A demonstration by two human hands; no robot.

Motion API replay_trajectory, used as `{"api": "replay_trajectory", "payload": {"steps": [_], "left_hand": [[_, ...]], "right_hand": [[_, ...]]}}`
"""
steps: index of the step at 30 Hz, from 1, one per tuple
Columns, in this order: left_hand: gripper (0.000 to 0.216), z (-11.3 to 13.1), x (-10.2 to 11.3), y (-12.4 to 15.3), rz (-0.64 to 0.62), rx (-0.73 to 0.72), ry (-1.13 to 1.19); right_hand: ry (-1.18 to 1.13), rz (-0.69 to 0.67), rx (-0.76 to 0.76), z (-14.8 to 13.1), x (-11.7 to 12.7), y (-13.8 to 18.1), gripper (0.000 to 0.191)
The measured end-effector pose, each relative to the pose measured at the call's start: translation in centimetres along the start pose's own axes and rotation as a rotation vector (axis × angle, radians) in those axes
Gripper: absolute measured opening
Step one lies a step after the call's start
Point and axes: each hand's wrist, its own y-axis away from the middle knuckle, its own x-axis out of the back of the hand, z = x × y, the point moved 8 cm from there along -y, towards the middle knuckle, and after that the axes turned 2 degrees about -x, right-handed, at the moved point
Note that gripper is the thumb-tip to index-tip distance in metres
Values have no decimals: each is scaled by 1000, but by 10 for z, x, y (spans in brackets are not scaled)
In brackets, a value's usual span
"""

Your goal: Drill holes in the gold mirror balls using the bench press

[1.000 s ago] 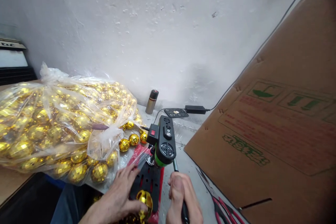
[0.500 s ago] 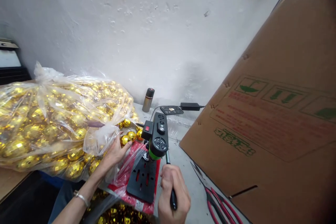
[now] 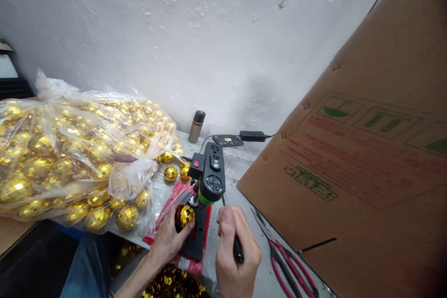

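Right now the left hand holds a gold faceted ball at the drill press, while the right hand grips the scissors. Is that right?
Not quite: the head view shows the right hand gripping the black-handled lever, not the scissors, which lie beside the carton. The left hand does hold a gold faceted ball at the drill press.

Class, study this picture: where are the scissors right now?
In the head view, the scissors lie at the lower right, between the person's right hand and the large cardboard box.
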Motion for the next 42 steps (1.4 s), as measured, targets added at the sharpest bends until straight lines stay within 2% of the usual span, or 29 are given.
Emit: {"api": "replay_trajectory", "payload": {"steps": [7,11,21,30,37,42], "left_hand": [[69,-5,-8,-3,-48,-129,17],[60,-1,-12,-4,-84,-215,5],[59,7,-5,3,-226,-302,-49],[60,23,-9,0,-290,-306,-142],[58,22,-22,-3,-306,-228,-202],[60,18,-24,-3,-345,-207,-249]], "right_hand": [[2,-11,6,-1,0,3,28],[3,-13,11,1,0,6,27],[-1,-8,9,3,-1,7,27],[-12,-60,1,9,-1,12,25],[-79,44,-167,12,-2,19,27],[-81,80,-164,11,-5,30,28]]}}
